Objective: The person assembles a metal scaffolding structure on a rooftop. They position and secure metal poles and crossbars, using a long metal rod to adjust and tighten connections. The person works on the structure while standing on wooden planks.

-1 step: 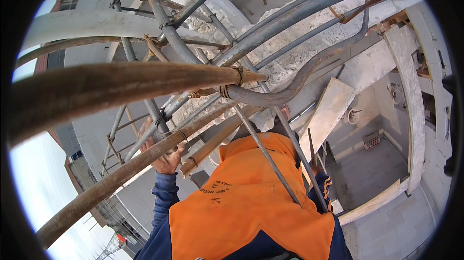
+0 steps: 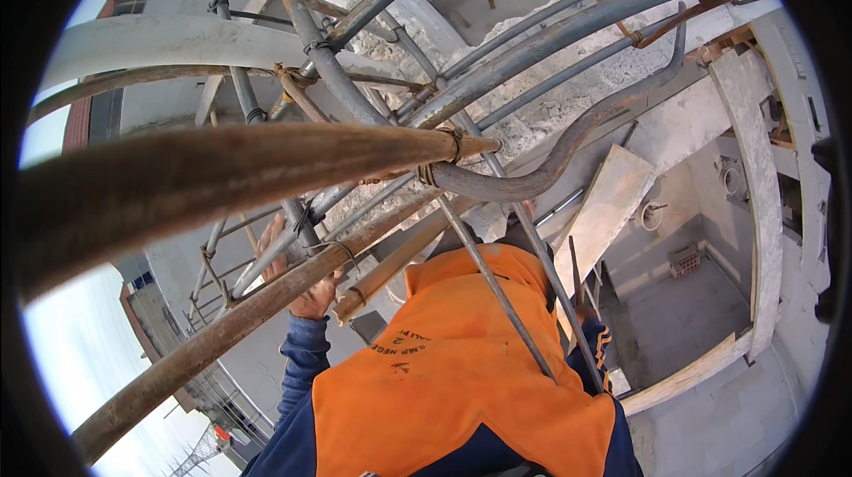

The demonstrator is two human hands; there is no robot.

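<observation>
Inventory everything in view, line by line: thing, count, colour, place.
Poles: at least four, brown, left and centre
Pipes: many, grey, top and centre
Bent bar: one, rusty grey-brown, right of centre
Wire ties: several, dark or rusty, on the poles
Boards: several, pale, right
Rough masonry: one stretch, whitish, upper centre
Crate: one, reddish, on the floor below, right
Long-sleeved top: one, orange and navy, worn, lower centre
Left hand: one, bare, partly behind a brown pole
Right hand: one, mostly hidden, right of the top
</observation>
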